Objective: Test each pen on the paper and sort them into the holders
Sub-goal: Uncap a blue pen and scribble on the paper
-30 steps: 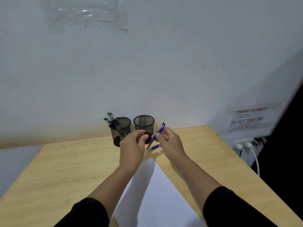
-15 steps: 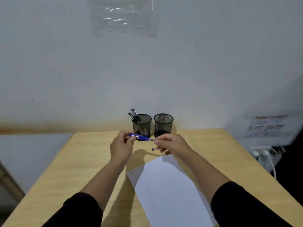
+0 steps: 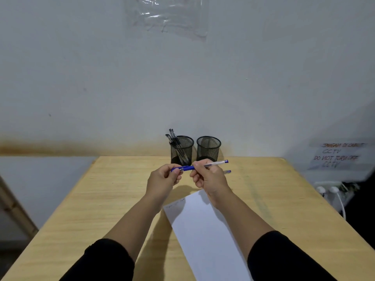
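I hold a blue pen [image 3: 215, 163] level above the table. My left hand [image 3: 162, 182] pinches its blue cap end and my right hand [image 3: 209, 178] grips the clear barrel. A second blue pen [image 3: 227, 171] lies on the table just behind my right hand. Two black mesh holders stand at the back: the left holder [image 3: 181, 150] has several black pens in it, the right holder [image 3: 208, 148] looks empty. A white sheet of paper [image 3: 205, 230] lies under my right forearm, with faint marks near its top left corner.
The wooden table [image 3: 101, 199] ends at the wall behind the holders. A notice about CCTV [image 3: 336, 155] and plugs with a white cable [image 3: 332, 191] are off the right edge. A wooden frame [image 3: 14, 207] stands at the left.
The pen went from being held upright in my right hand to lying level between both hands. My left hand has taken hold of its cap end. The view shifted left.
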